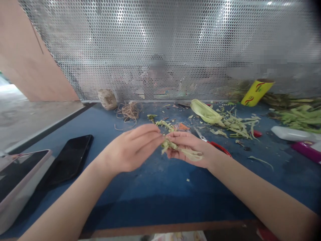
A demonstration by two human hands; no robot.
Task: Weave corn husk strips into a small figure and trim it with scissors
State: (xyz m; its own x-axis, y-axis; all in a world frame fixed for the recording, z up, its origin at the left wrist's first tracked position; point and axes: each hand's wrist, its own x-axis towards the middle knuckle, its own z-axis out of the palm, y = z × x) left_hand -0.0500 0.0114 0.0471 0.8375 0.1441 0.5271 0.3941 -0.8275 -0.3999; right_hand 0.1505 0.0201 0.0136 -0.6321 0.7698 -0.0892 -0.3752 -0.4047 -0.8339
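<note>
A pale green strip of corn husk [189, 154], knotted or twisted at its left end, lies across the fingers of my right hand [198, 145], which is turned partly palm up and curled round it. My left hand [132, 147] comes in from the other side, fingers pressed together, tips meeting the strip's twisted end; its thumb is hidden. Just beyond my fingertips a thin plaited length of husk [164, 124] rests on the blue table [155, 190]; whether it joins the strip I cannot tell. Red-handled scissors [219, 147] lie partly behind my right wrist.
Shredded husk [240, 124] and a corn husk [205, 112] lie at the back right, near a yellow tube [257, 93]. Tangled twine [129, 111] sits by a roll [107, 99]. A black phone [72, 155] lies left; a perforated metal panel [160, 43] closes the back.
</note>
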